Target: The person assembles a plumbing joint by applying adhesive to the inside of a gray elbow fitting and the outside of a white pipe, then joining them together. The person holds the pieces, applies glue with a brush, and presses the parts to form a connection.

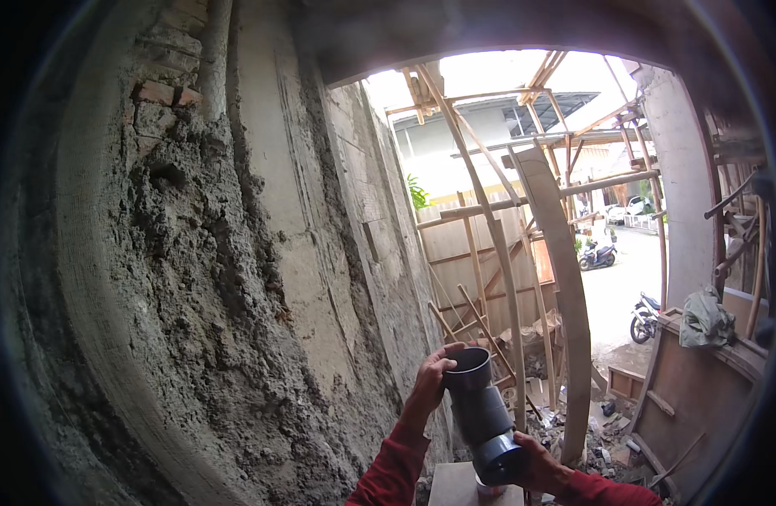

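Observation:
A dark grey plastic pipe fitting (482,415) is held tilted in front of me, its round open mouth facing up toward me. My left hand (430,386) grips the rim at the upper end, with the thumb near the edge of the mouth. Around the lower, shinier end, which looks like a separate curved piece, my right hand (539,465) is closed. Some of its fingers are hidden behind the pipe. Beneath my hands lies a pale flat board (452,484), and a small round container on it is mostly covered by the fitting.
A rough, partly plastered wall (211,270) rises close on my left. Ahead stand a tall plank (561,287) and several wooden poles. Rubble (611,451) covers the floor at right, near a leaning wooden panel (700,388) with a crumpled sack (706,317). Motorbikes are parked outside.

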Motion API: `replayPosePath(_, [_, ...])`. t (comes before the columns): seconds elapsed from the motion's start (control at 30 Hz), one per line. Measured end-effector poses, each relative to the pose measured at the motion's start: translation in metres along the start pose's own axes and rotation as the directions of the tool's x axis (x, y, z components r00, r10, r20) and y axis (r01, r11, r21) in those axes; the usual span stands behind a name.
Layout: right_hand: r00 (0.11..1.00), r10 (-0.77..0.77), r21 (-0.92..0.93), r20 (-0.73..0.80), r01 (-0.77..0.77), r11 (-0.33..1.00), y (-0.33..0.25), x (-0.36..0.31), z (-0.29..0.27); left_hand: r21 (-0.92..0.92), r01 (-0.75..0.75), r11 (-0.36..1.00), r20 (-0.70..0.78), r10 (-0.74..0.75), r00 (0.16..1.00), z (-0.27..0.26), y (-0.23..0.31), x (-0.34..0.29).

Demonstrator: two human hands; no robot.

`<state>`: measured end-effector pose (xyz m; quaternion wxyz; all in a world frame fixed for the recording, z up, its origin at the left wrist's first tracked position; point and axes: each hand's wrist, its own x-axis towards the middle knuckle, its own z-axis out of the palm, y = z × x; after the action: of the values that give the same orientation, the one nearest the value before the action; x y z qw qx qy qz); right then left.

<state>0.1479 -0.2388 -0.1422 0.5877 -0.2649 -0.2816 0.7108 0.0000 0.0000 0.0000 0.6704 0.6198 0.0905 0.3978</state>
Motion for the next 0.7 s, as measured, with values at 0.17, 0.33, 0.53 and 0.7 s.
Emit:
replayPosePath(0.17, [0.999, 0.038, -0.010, 0.012, -0.038, 0.999, 0.006, -0.003, -0.002, -0.039, 0.073, 0.997, 0.029, -0.072, 0.997, -0.015, -0.006, 0.000])
replayPosePath(0.33, [1.000, -0.015, 0.014, -0.006, 0.015, 1.000, 0.024, 0.009, -0.008, -0.061, 0.014, 0.998, -0.063, -0.018, 0.998, -0.019, -0.015, 0.002])
replayPosePath(0.53, [0.998, -0.052, -0.081, 0.029, 0.054, 0.995, 0.029, 0.000, 0.002, -0.024, -0.010, 1.000, -0.192, 0.005, 0.981, -0.021, -0.009, 0.002])
replayPosePath(0.7, [0.980, -0.147, -0.299, 0.132, 0.181, 0.937, 0.028, -0.013, 0.027, -0.016, -0.006, 1.000, -0.188, 0.003, 0.982, -0.024, -0.007, 0.003])
